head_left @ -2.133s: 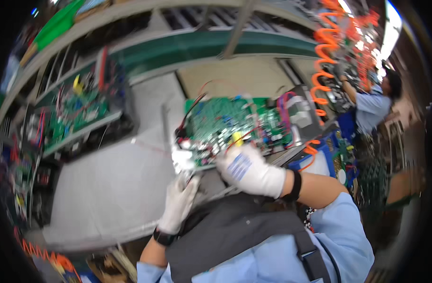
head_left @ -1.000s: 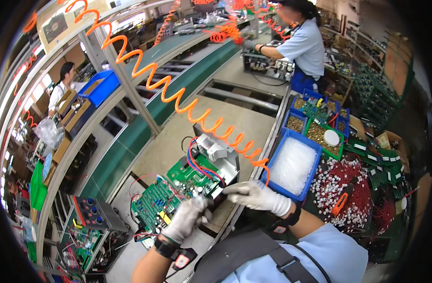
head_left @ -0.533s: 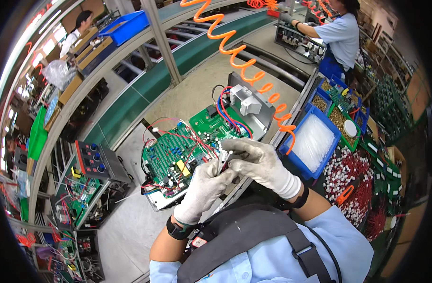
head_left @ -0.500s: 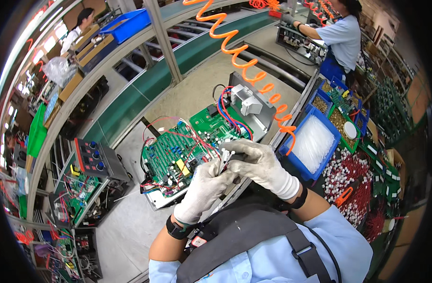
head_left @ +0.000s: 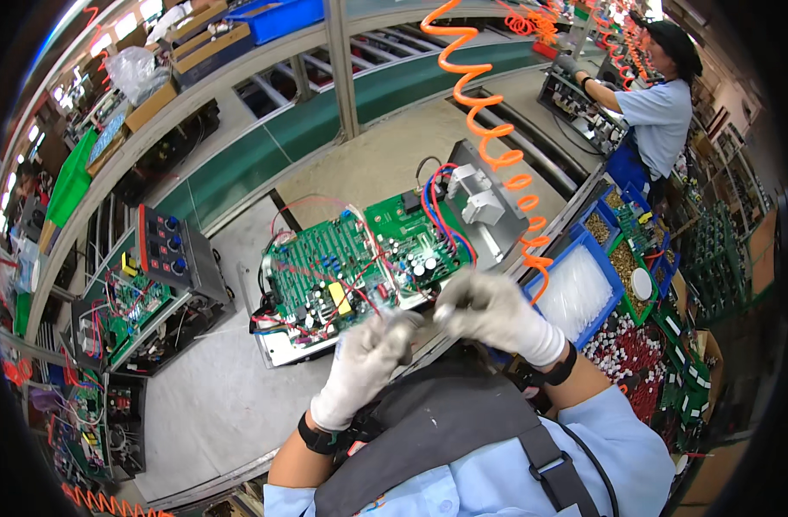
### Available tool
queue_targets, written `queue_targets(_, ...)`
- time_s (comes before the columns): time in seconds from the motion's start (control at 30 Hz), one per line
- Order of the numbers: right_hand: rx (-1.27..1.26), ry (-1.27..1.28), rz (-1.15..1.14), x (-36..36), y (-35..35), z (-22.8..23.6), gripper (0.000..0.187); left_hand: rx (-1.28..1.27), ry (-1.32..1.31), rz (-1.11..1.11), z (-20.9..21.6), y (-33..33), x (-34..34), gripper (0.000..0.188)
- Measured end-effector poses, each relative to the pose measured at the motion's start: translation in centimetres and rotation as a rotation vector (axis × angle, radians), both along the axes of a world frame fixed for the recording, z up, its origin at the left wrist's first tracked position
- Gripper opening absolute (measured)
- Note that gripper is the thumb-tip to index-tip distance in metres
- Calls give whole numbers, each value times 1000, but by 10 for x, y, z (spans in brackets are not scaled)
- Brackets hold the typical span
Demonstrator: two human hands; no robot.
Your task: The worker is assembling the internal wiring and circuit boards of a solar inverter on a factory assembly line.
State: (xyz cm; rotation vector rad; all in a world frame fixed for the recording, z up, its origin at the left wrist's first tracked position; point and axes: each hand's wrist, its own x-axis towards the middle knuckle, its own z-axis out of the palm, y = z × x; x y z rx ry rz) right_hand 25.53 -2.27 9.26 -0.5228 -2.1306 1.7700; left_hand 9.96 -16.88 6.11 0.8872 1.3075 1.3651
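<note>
Two gloved hands, left hand (head_left: 366, 366) and right hand (head_left: 489, 312), have drawn together at the near edge of the green circuit board (head_left: 359, 267); fingers (head_left: 404, 326) are pinched, apparently on a blurred small part. Moments ago they worked apart. The board rests on the table (head_left: 213, 405), blue bin (head_left: 575, 293) right of it.

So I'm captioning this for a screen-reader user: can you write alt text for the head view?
Two white-gloved hands, left hand and right hand, meet just in front of a green circuit board with red wires on a grey workbench; whether they hold anything is blurred. An orange coiled hose hangs above, and a blue bin sits to the right.
</note>
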Motion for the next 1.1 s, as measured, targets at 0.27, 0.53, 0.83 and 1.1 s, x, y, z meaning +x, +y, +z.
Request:
queue_targets(0.27, 445, 6, 218, -15, -37, -40, 24, -180, -289, -105, -34, -44, -7, 29)
queue_targets(0.53, 472, -56, -61, -14, 25, -23, 17, -188, -262, -60, -40, -19, 1, 52)
queue_targets(0.83, 573, -327, 372, -5, 49, 7, 19, 63, 411, 134, -88, 31, 26, 72)
queue_targets(1.1, 1258, -610, 805, -57, 19, -26, 13, -47, 166, 48, -47, 34, -1, 56)
